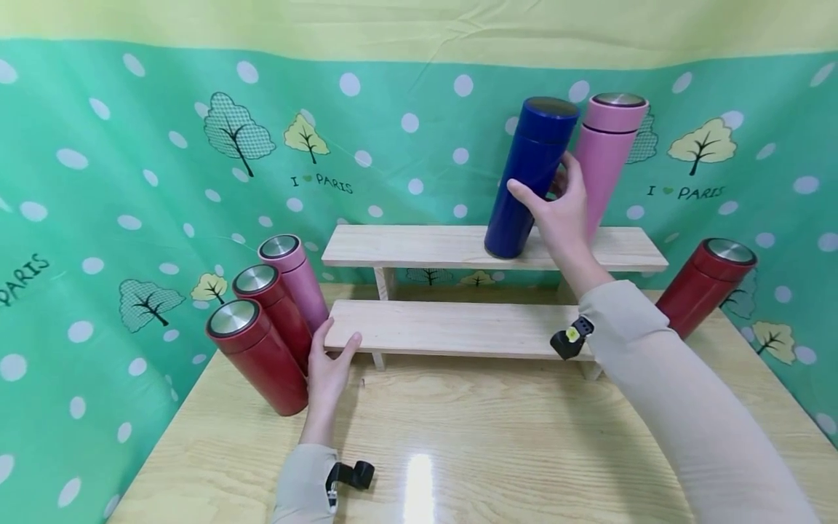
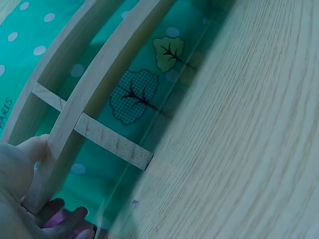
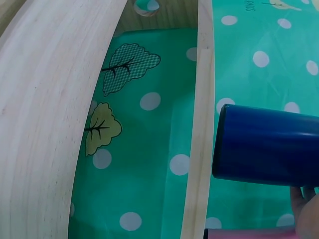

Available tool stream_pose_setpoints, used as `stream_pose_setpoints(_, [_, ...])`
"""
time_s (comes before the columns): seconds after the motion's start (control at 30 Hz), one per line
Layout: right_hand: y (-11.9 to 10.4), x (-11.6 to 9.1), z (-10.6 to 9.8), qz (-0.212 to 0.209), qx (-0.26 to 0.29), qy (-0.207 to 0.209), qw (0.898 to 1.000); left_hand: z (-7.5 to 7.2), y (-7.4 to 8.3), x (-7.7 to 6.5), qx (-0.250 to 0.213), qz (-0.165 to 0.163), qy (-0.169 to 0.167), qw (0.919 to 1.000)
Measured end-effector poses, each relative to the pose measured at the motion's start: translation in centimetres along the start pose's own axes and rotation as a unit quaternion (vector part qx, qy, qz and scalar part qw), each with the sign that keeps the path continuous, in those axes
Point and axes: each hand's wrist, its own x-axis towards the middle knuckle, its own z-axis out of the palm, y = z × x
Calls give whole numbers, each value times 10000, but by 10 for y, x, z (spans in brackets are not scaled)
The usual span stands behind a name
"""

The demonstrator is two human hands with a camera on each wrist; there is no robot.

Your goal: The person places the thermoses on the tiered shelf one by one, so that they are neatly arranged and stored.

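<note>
Pair of arms, sleeved, right reaching higher

Left arm [image 1: 304, 484]: low, short length visible, directed forward. Left hand [image 1: 329, 375]: in line with the forearm; thumb set apart from the forefinger, other fingers bent, pinching.
Right arm [image 1: 694, 407]: long diagonal reach, forward and inward. Right hand [image 1: 568, 207]: raised well above the left; thumb to the fore, fingers curled behind and partly hidden, gripping.
</note>
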Motion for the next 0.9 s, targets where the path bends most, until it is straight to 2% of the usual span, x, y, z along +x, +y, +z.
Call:
stream_pose_setpoints(0.63, [1, 14, 8, -13, -277, -71, 9996, 3, 2, 0, -25, 103, 61, 9999])
stream_pose_setpoints(0.9, [2, 15, 14, -57, -443, -248, 9987, 1, -1, 0, 15, 46, 100, 9999])
